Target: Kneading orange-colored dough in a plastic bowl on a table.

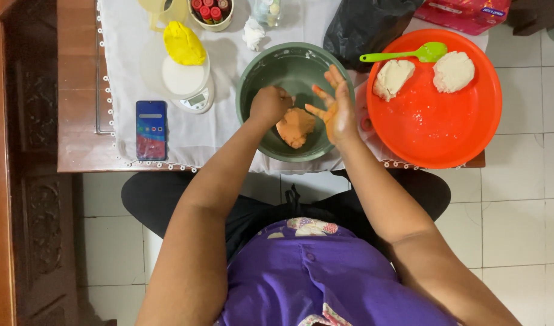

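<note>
A lump of orange dough (296, 127) lies in a dark green bowl (259, 69) on the table in front of me. My left hand (270, 105) is closed into a fist just left of the dough, knuckles up, apparently touching its edge. My right hand (335, 102) hovers over the bowl's right rim with the fingers spread and the palm stained orange; it holds nothing.
An orange basin (434, 133) at the right holds two white dough lumps (393, 77) (453, 70) and a green spatula (410, 55). A kitchen scale (195, 99), yellow dough (183, 43), a phone (151, 129), a cup of small bottles (210, 12) and a black bag (364, 24) lie around.
</note>
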